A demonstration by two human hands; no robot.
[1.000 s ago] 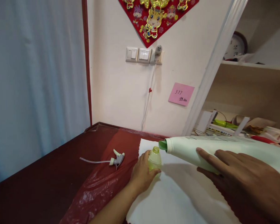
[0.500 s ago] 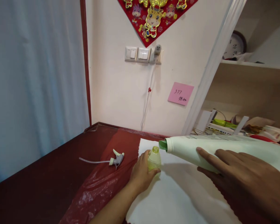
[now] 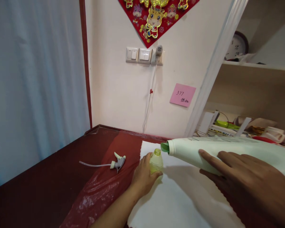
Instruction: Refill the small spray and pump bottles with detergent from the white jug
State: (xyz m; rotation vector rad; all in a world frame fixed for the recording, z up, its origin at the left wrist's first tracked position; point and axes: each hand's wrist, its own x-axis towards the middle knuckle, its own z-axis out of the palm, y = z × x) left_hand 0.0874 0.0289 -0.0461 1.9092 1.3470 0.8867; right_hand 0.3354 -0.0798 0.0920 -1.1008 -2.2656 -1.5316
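My left hand (image 3: 144, 177) is wrapped round a small yellow-green see-through spray bottle (image 3: 156, 161), which stands upright with its neck uncapped. In my right hand (image 3: 247, 180) is a large pale green jug (image 3: 192, 152), tipped nearly level. Its green pouring spout (image 3: 165, 147) points left, just above and beside the small bottle's mouth. Whether liquid runs between them is too fine to tell. A grey and white spray trigger head (image 3: 118, 162) with its dip tube lies on the table, left of my left hand.
White paper (image 3: 166, 202) and red plastic film (image 3: 97, 190) cover part of the dark red table (image 3: 42, 196). A blue curtain (image 3: 42, 79) hangs at left. Shelves (image 3: 256, 68) with a clock (image 3: 237, 46) and clutter stand at right. A pink note (image 3: 182, 95) sticks to the wall.
The whole view has shifted very slightly. Both hands keep their hold, and the jug's spout stays at the small bottle's mouth.
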